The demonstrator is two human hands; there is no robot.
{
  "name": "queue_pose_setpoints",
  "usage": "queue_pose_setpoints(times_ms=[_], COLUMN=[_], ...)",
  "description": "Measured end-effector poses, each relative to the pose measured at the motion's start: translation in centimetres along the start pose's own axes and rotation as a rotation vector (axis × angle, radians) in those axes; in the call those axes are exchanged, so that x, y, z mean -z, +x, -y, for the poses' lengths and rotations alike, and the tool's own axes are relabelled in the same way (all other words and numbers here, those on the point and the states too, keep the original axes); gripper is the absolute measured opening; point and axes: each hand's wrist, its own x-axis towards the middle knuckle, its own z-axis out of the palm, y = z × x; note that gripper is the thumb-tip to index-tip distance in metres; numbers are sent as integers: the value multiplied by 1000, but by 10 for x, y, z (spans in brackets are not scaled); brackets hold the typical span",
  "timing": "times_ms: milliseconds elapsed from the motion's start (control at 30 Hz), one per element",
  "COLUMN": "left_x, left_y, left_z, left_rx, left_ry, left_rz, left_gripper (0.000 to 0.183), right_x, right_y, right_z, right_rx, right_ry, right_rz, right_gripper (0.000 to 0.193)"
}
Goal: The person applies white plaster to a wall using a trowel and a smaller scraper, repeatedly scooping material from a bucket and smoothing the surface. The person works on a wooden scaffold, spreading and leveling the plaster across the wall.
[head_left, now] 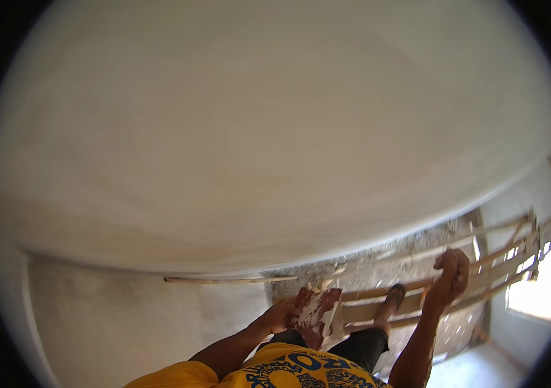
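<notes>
My left hand (pixel 280 317) is closed on the edge of a reddish-brown board (pixel 316 317) smeared with white plaster, held in front of my body at waist height. Off to the right, my right hand (pixel 454 271) is raised with its fingers curled in. Whatever it may grip is hidden or too small to make out. Beyond both hands a broad, pale plastered wall (pixel 275 149) fills most of the view; neither hand appears to touch it.
Wooden planks (pixel 411 294) form a raised platform under my foot (pixel 394 297). A thin wooden pole (pixel 230 280) lies along the base of the wall to the left. At far right, light comes through a bright opening (pixel 537 294). The rough floor below is speckled.
</notes>
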Motion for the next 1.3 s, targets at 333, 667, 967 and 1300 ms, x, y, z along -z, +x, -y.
queue_pose_setpoints(times_ms=[333,667,967,1300], left_x=[-9,-116,-169,-94], left_y=[-12,82,259,279], left_z=[121,216,353,355], left_rx=[-654,-1339,-1481,-1312], left_ry=[-416,-695,-756,-1016], left_rz=[-80,-341,-450,-520], left_gripper=[45,51,47,40], right_x=[-35,22,215,227], right_y=[30,126,202,76], right_z=[156,235,99,-111], right_rx=[833,1414,1017,84], right_ry=[208,448,238,-809], right_rz=[484,757,1318,1948], right_gripper=[17,31,20,22])
